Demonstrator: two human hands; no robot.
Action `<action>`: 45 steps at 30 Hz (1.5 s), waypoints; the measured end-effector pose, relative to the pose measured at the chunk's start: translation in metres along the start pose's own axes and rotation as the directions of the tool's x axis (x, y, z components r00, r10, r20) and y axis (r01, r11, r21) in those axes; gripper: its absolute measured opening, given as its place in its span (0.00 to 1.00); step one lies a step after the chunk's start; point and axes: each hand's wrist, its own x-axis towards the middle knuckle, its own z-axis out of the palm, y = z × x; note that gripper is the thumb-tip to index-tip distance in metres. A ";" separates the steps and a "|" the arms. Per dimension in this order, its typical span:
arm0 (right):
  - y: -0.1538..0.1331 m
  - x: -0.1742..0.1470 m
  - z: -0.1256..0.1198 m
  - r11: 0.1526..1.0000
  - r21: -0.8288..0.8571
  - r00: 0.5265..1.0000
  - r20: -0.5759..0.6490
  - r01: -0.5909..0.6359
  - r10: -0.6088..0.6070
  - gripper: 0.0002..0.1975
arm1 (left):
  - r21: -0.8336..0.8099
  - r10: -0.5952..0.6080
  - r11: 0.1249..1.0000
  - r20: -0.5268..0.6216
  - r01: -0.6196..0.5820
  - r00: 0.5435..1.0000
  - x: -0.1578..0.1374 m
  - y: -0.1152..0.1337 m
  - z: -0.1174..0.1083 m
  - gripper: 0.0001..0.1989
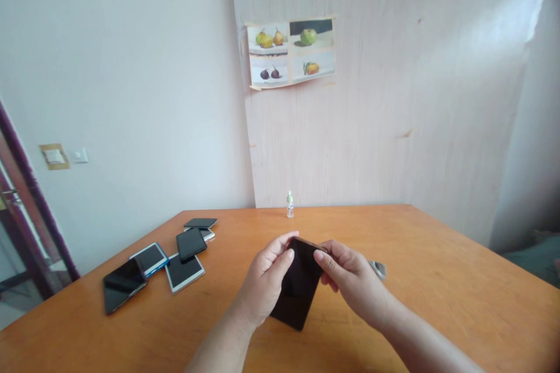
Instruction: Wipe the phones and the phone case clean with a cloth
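A black tablet (300,285) is held up at a tilt over the near part of the table, its dark screen towards me. My left hand (270,274) grips its upper left corner, thumb on the front and fingers behind. At the upper right corner, my right hand (345,271) pinches the edge with the thumb on the screen side. Partly hidden behind my right hand lies a small grey bundle, perhaps a cloth (378,270). A small clear spray bottle (290,205) with a pale green top stands upright near the table's far edge.
Several tablets lie on the left of the orange wooden table (236,239), some overlapping: a black one (125,284), a blue-edged one (151,259), a white-framed one (184,273). A sheet of fruit pictures (291,52) hangs on the board behind. A doorway is at far left.
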 end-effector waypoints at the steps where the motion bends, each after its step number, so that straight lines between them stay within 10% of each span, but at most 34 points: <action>1: 0.001 0.001 0.000 1.000 0.015 1.000 -0.002 -0.016 0.016 0.19 | 0.011 0.014 1.000 0.001 -0.014 1.000 0.001 -0.001 0.000 0.22; 10: 0.022 0.012 -0.011 0.894 0.426 0.965 -0.148 -0.137 0.218 0.17 | 0.063 -0.067 0.995 -0.149 0.077 0.987 0.010 -0.021 -0.011 0.23; 24: 0.033 0.025 -0.025 0.636 0.771 0.877 -0.274 -0.046 0.395 0.09 | -0.511 -0.324 0.810 0.019 0.287 0.946 0.011 -0.017 -0.007 0.15; 28: 0.038 0.025 -0.028 0.812 0.580 0.879 -0.352 -0.066 0.322 0.12 | -0.499 -0.284 0.826 0.033 0.262 0.958 0.009 -0.017 -0.004 0.14; 32: 0.038 0.022 -0.031 0.993 -0.106 0.823 -0.568 -0.055 -0.015 0.23 | -0.434 -0.238 0.871 0.034 0.229 0.971 0.008 -0.019 -0.001 0.15; 37: 0.021 0.006 -0.010 0.580 -0.773 0.854 -0.100 0.256 -0.511 0.33 | -0.361 -0.222 0.899 0.110 0.247 0.969 0.004 -0.021 0.008 0.19; 41: 0.002 -0.005 0.019 0.319 -0.810 0.819 0.307 0.492 -0.484 0.40 | -0.287 -0.168 0.932 0.205 0.223 0.964 -0.003 -0.020 0.014 0.18; 45: -0.003 -0.002 0.022 0.271 -0.844 0.854 0.341 0.462 -0.393 0.41 | -0.249 -0.151 0.945 0.250 0.214 0.956 -0.005 -0.017 0.016 0.18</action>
